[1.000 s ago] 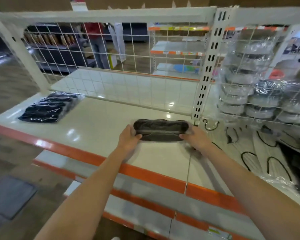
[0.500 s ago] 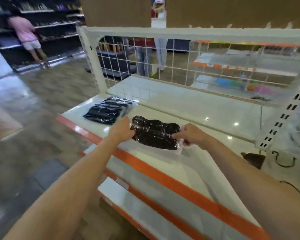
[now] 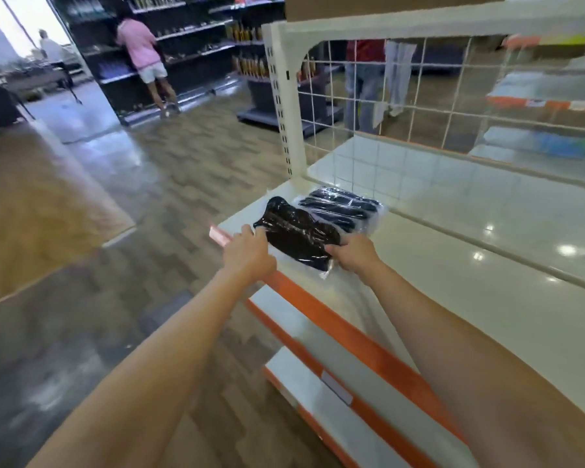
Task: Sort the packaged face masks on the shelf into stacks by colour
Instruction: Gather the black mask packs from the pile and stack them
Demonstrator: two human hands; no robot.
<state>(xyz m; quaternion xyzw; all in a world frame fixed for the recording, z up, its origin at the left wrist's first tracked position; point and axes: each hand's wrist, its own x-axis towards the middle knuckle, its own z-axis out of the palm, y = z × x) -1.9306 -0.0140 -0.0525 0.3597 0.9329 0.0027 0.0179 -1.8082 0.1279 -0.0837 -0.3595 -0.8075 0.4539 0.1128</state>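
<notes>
The dark mask pack [image 3: 298, 236] has moved. A moment ago it was held over the middle of the shelf, well apart from the black stack. Now it is at the far left end of the shelf [image 3: 487, 298], just beside the stack of black masks [image 3: 343, 207] and partly over its near edge. I cannot tell if it is touching the stack yet.

The left hand [image 3: 249, 253] pinches the left end of the pack with its fingertips. The right hand [image 3: 353, 253] grips the right end, fingers curled under the plastic. Both hands are holding on, so the pack is not let go yet.

I think this means the pack is almost home. It looks dark like the stack, so it seems to belong there. It only needs to be laid on top and lined up.

Counting: one pack in the hands. One stack on the shelf; it has several packs, but they are too shiny and blurry to count. Two hands. No other masks show here.
</notes>
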